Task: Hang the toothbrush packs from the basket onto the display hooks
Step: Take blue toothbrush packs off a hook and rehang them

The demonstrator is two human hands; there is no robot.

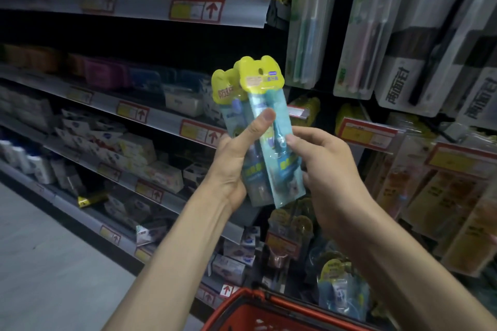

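Shelves (150, 115) fill the left side, with four front rails in view, one above another, each carrying yellow price tags with red arrows. Boxed goods stand on them, too blurred to count. To the right is a dark hanging display (347, 35). Long toothbrush packs hang in its upper part and shorter ones sit lower down, all overlapping, so no count is possible.

One red basket (242, 301) shows at the bottom edge, only its rim and handle in view. What it contains cannot be seen.

Two bare forearms rise from the bottom of the view. The left hand (231, 166) grips the packs from the left, its thumb laid across the face of the front one and its fingers wrapped behind. The right hand (330, 169) has curled fingers at the front pack's right edge, with a fingertip pressed on its face.

Two packs can be counted, and whether more lie behind them cannot be told. The front pack (285, 177) overlaps the back pack (224, 86). Both are held in the air above the basket, in front of the shelf ends and just left of the display, touching no hook. Their long axes are near upright, with the yellow header cards on top leaning slightly left and the teal bottoms lower right. The front header has one hang hole.
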